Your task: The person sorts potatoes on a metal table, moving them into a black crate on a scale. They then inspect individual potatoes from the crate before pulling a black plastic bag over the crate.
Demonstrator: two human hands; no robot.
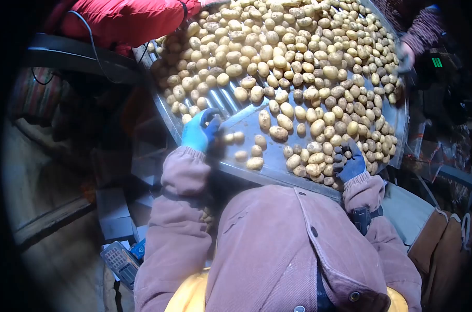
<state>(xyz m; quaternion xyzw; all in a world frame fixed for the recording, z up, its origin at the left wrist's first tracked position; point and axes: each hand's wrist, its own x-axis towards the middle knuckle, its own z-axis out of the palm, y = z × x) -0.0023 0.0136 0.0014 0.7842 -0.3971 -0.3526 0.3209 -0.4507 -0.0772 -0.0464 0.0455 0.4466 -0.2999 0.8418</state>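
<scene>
Many small yellow potatoes (277, 122) lie across a metal sorting table (241, 122), thickest at the far side. My left hand (200, 130), in a blue glove, is at the table's left edge with fingers bent and a gap between thumb and forefinger. No potato shows in it. Just right of it are several loose potatoes (238, 137), slightly blurred. Among the potatoes at the near right is my right hand (351, 161), in a blue and dark grey glove. Its fingers are spread and curved over potatoes, touching them; the palm side is hidden.
Metal rollers (223, 101) show through a gap in the pile. At the far left a person's red sleeve (126, 23) reaches the table; another person's hand (406, 54) is at the right edge. A calculator-like keypad device (120, 262) lies low on the left.
</scene>
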